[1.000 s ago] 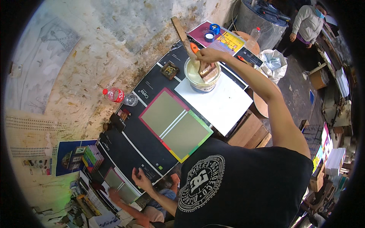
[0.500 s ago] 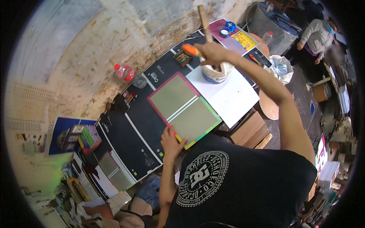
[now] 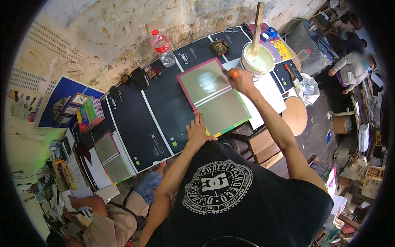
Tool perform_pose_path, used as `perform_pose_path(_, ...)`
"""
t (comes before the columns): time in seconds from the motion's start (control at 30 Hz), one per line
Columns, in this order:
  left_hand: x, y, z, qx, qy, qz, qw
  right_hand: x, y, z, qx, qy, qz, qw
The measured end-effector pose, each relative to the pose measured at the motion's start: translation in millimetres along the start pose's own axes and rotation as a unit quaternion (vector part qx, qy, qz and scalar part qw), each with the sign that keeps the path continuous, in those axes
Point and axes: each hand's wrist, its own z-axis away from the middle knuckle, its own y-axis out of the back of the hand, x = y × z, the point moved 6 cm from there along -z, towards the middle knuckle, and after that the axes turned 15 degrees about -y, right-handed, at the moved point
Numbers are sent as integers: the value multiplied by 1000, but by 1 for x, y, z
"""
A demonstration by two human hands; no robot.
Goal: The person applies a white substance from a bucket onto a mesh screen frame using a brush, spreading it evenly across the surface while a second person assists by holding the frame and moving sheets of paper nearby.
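A flat book cover with grey boards, white strips across its middle and magenta, green and yellow edges lies before me. My left hand rests on its near left edge, fingers stretched out and thumb spread along the near edge. My right hand is closed around an orange-handled brush over the cover's right side; its bristles are hard to make out. A wet, whitish patch shines on the far board. Just beyond my right hand stands a white bucket of pale, creamy liquid, with a wooden stick in it.
Black printed sheets cover the table. A red-capped bottle, a small dark tray and another orange brush stand or lie about. A similar cover lies left, near a seated person. Another person is far right.
My right hand has come from the bucket, leftward and nearer, to the cover with the brush. A wet patch now shows on the far board. My left hand stays at the cover's edge.
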Motion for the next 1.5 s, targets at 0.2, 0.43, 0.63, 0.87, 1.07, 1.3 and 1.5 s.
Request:
perform_pose_path(0.2, -5, -3, 2, -27, -15, 45, 998, -63, -54, 126, -54, 30, -16, 998)
perform_pose_path(0.43, -8, 2, 6, 29, -31, 21, 999, 47, 1, 128, 32, -268, -163, 949)
perform_pose_path(0.63, -10, -3, 6, 37, -41, 29, 998, 91, 61, 140, 120, -303, -347, 880)
perform_pose_path(0.87, -8, 6, 1, 33, -41, 3, 999, 56, -32, 148, 40, -195, -229, 953)
perform_pose_path(1.07, -7, 3, 2, 20, -22, 8, 1000, -7, -6, 98, -13, -168, -322, 932)
perform_pose_path(1.3, -10, -7, -2, -2, -4, 50, 999, 24, -4, 22, 155, -36, -181, 970)
perform_pose_path(1.5, 0, 6, -4, -27, 28, 50, 998, -39, -82, 5, -7, 143, -173, 974)
